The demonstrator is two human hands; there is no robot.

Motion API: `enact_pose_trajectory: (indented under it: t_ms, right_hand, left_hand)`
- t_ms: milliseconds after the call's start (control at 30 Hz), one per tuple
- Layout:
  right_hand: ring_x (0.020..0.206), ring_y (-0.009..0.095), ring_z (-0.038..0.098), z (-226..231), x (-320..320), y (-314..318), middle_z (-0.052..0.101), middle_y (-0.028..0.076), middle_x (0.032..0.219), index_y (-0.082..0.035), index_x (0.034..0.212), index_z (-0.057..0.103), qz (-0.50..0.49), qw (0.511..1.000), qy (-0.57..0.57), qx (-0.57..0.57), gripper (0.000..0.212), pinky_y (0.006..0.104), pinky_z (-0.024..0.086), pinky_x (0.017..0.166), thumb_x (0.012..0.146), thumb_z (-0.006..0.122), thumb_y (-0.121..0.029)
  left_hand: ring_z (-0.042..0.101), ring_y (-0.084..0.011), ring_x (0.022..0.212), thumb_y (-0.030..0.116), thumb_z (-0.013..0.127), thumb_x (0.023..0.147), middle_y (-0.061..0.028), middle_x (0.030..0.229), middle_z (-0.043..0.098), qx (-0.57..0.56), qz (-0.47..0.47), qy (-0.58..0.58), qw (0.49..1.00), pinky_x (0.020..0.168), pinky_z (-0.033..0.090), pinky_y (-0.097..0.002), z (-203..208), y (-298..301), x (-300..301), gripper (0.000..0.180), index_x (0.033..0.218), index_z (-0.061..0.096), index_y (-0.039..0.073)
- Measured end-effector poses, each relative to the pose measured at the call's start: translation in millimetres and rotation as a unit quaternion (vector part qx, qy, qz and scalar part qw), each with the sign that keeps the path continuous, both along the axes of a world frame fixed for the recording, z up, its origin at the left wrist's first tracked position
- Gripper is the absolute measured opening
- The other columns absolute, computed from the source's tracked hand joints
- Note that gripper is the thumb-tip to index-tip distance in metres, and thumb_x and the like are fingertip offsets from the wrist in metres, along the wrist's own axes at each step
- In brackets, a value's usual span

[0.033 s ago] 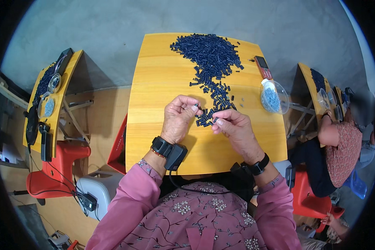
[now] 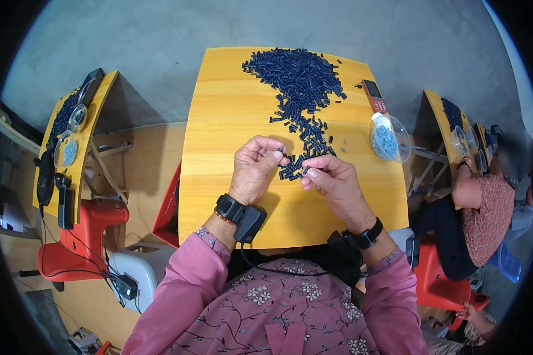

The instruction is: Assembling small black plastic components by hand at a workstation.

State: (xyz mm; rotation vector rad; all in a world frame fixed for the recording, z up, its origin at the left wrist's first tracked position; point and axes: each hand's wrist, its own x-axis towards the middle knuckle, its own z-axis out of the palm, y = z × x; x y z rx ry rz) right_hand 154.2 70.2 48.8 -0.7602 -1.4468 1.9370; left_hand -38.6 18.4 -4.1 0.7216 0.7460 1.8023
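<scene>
My left hand [image 2: 256, 165] is closed in a pinch, with a small dark piece [image 2: 281, 149] just showing at the fingertips. Beside it, my right hand [image 2: 336, 184] pinches a small dark cylindrical piece [image 2: 306, 170] between thumb and forefinger. Both hands hover over the near end of a trail of short dark-blue cylinders [image 2: 314, 135]. That trail runs back to a large heap of the same cylinders [image 2: 293, 74] at the far side of the yellow wooden table [image 2: 219, 106]. The hands are close together but apart.
On the table's right side are a clear bowl of small light-blue pieces [image 2: 386, 143] and a red mobile phone [image 2: 373, 96]. Similar tables stand left [image 2: 100, 112] and right [image 2: 435, 106]. A person [image 2: 485, 207] sits at the right one. A red crate [image 2: 167, 207] stands left of my table.
</scene>
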Motion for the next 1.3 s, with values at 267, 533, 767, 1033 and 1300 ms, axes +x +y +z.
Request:
enact_pose_trajectory:
  t_ms: [267, 533, 767, 1033, 1300]
  right_hand:
    - [0.078, 0.011, 0.066, 6.0, -17.5, 10.8, 0.069, 0.005, 0.089, 0.000, 0.108, 0.067, -0.032, 0.998, -0.021, 0.055, 0.015, 0.0239, 0.054, 0.073, 0.093, 0.062, -0.003]
    - [0.077, 0.009, 0.064, 12.4, -32.6, 14.2, 0.068, 0.005, 0.087, 0.004, 0.105, 0.066, -0.022, 0.987, -0.029, 0.156, 0.014, 0.0230, 0.054, 0.070, 0.093, 0.060, 0.000]
    - [0.075, 0.010, 0.065, 12.0, -33.8, 13.0, 0.069, 0.006, 0.085, 0.005, 0.103, 0.066, -0.023, 0.987, -0.028, 0.155, 0.013, 0.0238, 0.055, 0.069, 0.093, 0.059, 0.001]
    - [0.075, 0.009, 0.065, 10.0, -33.2, 14.7, 0.069, 0.006, 0.084, 0.004, 0.101, 0.067, -0.024, 0.984, -0.039, 0.171, 0.012, 0.0234, 0.055, 0.069, 0.093, 0.060, 0.000]
    - [0.075, 0.009, 0.064, 13.5, -33.0, 14.2, 0.064, 0.003, 0.085, 0.004, 0.099, 0.067, -0.014, 0.974, -0.046, 0.221, 0.010, 0.0235, 0.053, 0.066, 0.091, 0.062, 0.001]
  left_hand:
    - [0.066, -0.0168, 0.077, -0.002, 0.066, 0.089, -0.0103, 0.089, 0.068, 0.014, -0.041, -0.015, 0.999, 0.076, 0.056, -0.0312, 6.6, -2.7, 0.8, 0.013, 0.100, 0.061, 0.002]
    - [0.068, -0.0136, 0.075, -0.005, 0.067, 0.088, -0.0092, 0.087, 0.070, 0.037, -0.055, -0.005, 0.998, 0.071, 0.057, -0.0261, 1.8, -1.2, 0.7, 0.012, 0.096, 0.062, 0.002]
    - [0.069, -0.0141, 0.076, -0.004, 0.067, 0.088, -0.0103, 0.088, 0.070, 0.037, -0.063, -0.009, 0.997, 0.071, 0.058, -0.0262, 4.5, -2.1, 2.5, 0.011, 0.095, 0.062, 0.002]
    - [0.069, -0.0140, 0.076, -0.003, 0.068, 0.088, -0.0102, 0.087, 0.071, 0.029, -0.063, -0.005, 0.998, 0.071, 0.058, -0.0263, 2.4, -2.5, 1.8, 0.010, 0.093, 0.062, 0.002]
    - [0.068, -0.0131, 0.074, -0.003, 0.068, 0.087, -0.0095, 0.085, 0.070, 0.029, -0.055, 0.005, 0.998, 0.071, 0.058, -0.0264, 2.3, -3.0, 2.8, 0.009, 0.091, 0.061, 0.002]
